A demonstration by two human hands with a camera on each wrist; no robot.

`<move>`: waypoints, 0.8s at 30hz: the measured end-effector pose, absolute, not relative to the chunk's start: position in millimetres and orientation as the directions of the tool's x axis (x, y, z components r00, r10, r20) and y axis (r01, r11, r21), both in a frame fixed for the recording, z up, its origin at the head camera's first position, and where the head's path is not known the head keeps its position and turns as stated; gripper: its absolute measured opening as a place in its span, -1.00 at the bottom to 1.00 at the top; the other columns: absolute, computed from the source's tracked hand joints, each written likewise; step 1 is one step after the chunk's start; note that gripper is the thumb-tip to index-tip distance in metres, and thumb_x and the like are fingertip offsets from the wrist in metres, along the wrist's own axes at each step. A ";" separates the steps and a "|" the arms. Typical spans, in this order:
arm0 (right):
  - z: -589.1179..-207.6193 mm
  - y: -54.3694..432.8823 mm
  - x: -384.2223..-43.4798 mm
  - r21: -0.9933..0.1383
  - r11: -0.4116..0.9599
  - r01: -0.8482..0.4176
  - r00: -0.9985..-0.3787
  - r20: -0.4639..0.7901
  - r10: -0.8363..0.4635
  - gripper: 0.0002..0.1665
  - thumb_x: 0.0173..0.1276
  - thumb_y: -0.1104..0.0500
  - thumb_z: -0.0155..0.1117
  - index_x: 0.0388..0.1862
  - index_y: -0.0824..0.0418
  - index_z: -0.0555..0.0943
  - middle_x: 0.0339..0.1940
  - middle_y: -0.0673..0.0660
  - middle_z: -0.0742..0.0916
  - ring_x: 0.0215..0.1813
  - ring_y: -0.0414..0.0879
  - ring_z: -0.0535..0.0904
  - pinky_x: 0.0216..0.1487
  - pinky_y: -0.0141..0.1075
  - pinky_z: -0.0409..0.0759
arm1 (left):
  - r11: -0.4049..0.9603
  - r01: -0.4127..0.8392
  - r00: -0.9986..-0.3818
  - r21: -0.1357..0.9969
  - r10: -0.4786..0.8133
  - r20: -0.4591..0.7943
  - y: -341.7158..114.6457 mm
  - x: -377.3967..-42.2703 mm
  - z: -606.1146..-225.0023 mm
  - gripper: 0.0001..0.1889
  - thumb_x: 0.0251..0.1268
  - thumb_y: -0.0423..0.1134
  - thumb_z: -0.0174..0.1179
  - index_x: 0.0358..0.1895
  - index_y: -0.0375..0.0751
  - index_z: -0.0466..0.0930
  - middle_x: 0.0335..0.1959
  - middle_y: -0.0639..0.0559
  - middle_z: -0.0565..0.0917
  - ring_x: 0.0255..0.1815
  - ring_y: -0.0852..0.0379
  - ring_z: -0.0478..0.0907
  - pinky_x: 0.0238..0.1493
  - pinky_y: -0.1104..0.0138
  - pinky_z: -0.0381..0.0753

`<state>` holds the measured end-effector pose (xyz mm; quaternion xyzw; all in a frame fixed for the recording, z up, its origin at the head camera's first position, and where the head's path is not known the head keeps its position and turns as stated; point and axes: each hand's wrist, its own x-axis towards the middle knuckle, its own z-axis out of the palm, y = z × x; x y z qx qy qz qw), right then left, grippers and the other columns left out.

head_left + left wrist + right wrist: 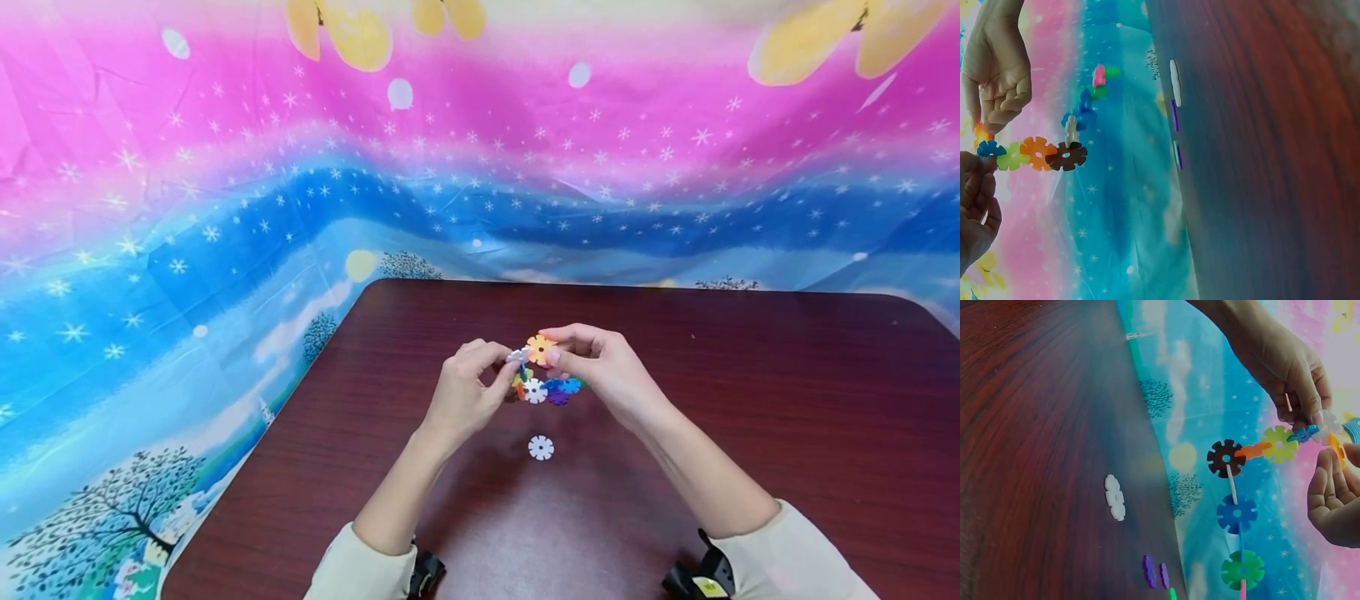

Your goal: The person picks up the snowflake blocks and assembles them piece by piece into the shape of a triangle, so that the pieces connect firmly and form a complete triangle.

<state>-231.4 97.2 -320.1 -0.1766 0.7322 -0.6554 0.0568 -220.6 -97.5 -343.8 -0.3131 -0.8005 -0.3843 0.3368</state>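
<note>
Plainly, Two Hands Pinch at One End of a Bright Disc Chain

The left hand (468,383) has its grip drawn to a pinch, thumb and fingertips at one end of a chain (1077,157) of flower-shaped discs. A white disc (1330,420) and a blue disc (1304,433) sit right at that grip; I cannot tell which of them the fingertips press.

The right hand (615,367) narrows its grip to a pinch too, holding an orange disc (534,352) just beside the left grip. It overlaps the white one; whether the two are slotted together, I cannot tell.

Below the left grip the chain runs through a lime disc (1278,453), another orange piece (1254,450) and a brown disc (1219,461), then crosses under the right grip with a larger-looking blue piece (1229,514), a green disc (1234,570) and a pink piece (1243,590).

Beneath both grips, on the worktop (750,375), lie a loose white piece (534,448) and two purple pieces (1150,572). Beyond the grips hangs a printed cloth (450,192).
</note>
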 end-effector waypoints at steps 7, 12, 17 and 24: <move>-327.2 91.9 -228.3 -0.989 -0.032 -0.146 -0.874 0.145 -0.465 -0.40 0.24 0.37 0.22 0.24 0.29 0.27 -0.34 0.15 0.66 -0.27 -0.05 0.59 -0.28 -0.29 0.56 | 0.529 0.751 -0.570 0.395 0.218 0.792 -99.1 -221.6 -344.2 -0.96 0.11 -0.40 0.28 -0.44 -0.22 0.62 -0.56 0.08 0.59 -0.49 0.15 0.44 -0.37 0.33 0.40; -333.1 91.7 -229.0 -0.989 0.019 -0.144 -0.870 0.118 -0.478 -0.36 0.26 0.35 0.20 0.27 0.29 0.19 -0.32 0.17 0.64 -0.28 -0.02 0.56 -0.26 -0.29 0.54 | 0.555 0.730 -0.583 0.399 0.200 0.788 -105.1 -221.8 -343.6 -0.96 0.11 -0.39 0.29 -0.43 -0.23 0.62 -0.55 0.08 0.59 -0.48 0.14 0.44 -0.36 0.32 0.39; -346.5 94.4 -234.1 -0.967 0.149 -0.209 -0.856 0.107 -0.505 -0.51 0.25 0.34 0.21 0.13 0.39 0.34 -0.34 0.23 0.64 -0.30 -0.01 0.58 -0.18 -0.25 0.56 | 0.565 0.714 -0.587 0.414 0.160 0.794 -111.8 -223.1 -342.3 -0.96 0.10 -0.38 0.30 -0.40 -0.23 0.62 -0.54 0.07 0.61 -0.48 0.09 0.47 -0.38 0.29 0.43; -366.5 97.7 -240.5 -0.812 0.439 -0.385 -0.802 0.058 -0.595 -0.73 0.18 0.27 0.31 -0.13 0.29 0.56 -0.43 0.01 0.62 -0.33 -0.11 0.54 -0.30 -0.29 0.55 | 0.575 0.697 -0.589 0.428 0.119 0.800 -118.7 -224.4 -341.6 -0.96 0.10 -0.39 0.29 -0.38 -0.25 0.63 -0.51 0.04 0.64 -0.47 0.15 0.51 -0.33 0.29 0.46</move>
